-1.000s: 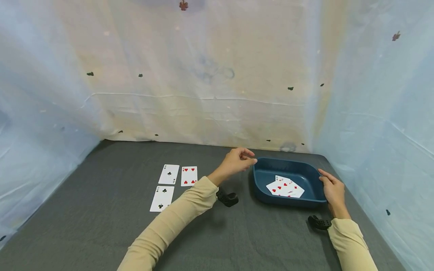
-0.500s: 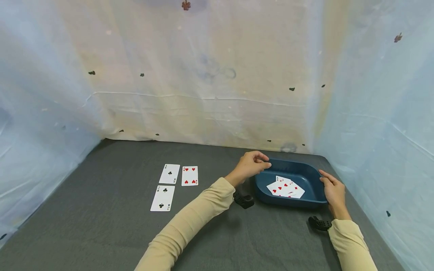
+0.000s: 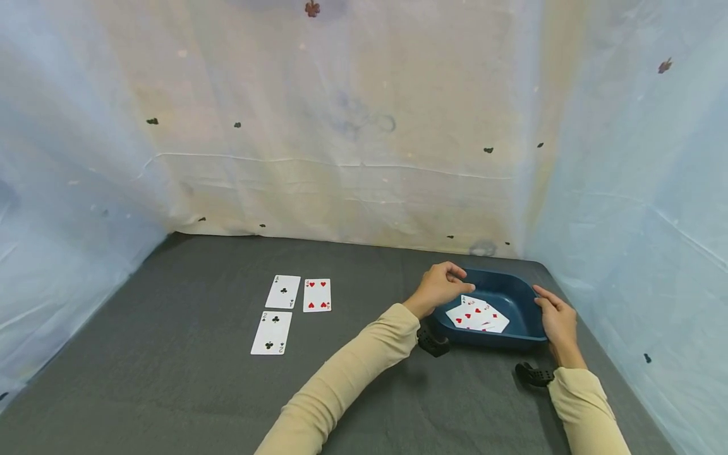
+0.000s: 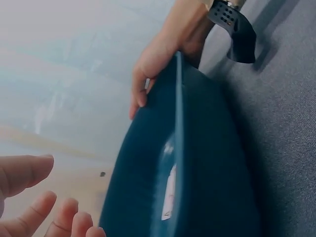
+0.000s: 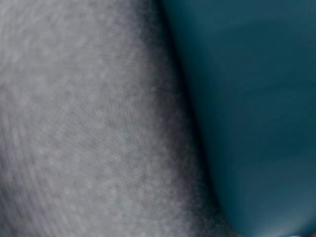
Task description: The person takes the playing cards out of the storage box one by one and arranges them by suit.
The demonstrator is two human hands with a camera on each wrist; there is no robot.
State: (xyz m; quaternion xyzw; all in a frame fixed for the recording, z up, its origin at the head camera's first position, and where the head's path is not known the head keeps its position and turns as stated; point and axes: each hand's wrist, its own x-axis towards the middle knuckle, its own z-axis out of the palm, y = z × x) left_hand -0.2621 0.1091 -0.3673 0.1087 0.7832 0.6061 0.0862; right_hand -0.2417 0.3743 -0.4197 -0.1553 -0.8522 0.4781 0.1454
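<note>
My left hand (image 3: 439,287) hovers over the left end of a dark blue plastic tub (image 3: 489,340). Its thumb and fingers stand apart with nothing between them, as the left wrist view shows. Inside the tub lie several overlapping playing cards (image 3: 476,315), red hearts and diamonds showing. On the far right end, my right hand (image 3: 560,322) grips the rim, thumb on one side and fingers on the other. From the right wrist only the outer wall of the tub (image 5: 256,108) and grey cloth appear.
Three face-up cards lie left of the tub on the dark grey cloth (image 3: 188,354): an ace of clubs (image 3: 283,292), a four of hearts (image 3: 316,295) and a two of clubs (image 3: 271,333). Pale sheets (image 3: 364,126) hang around the back and sides.
My left hand has moved right, from beside the tub's left edge to over its inside. The right hand keeps its grip on the rim; tub and cards look unmoved.
</note>
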